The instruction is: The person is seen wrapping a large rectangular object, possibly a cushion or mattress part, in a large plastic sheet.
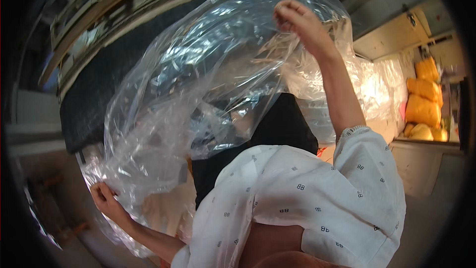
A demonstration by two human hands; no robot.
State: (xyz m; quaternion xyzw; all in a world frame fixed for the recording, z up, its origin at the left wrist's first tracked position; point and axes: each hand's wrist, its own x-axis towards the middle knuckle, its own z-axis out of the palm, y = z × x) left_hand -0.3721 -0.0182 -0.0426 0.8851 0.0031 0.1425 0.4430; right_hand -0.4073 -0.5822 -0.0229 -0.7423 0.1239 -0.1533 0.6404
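Both hands are spreading a clear plastic bag (198, 84) taut: right hand (295, 20) pinching its edge at upper centre, left hand (104, 198) clenching the lower-left edge.

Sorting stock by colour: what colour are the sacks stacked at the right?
Yellow sacks, clearest in the head view.

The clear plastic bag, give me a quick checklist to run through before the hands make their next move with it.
1. Left hand grips the clear plastic bag at its lower edge: ok.
2. Right hand pinches the bag's top, raised high: ok.
3. Bag spread open between the hands: ok.
4. Bag free of tears: cannot tell, too crinkled and shiny.
5. Black item behind the film is clear of the bag: cannot tell.
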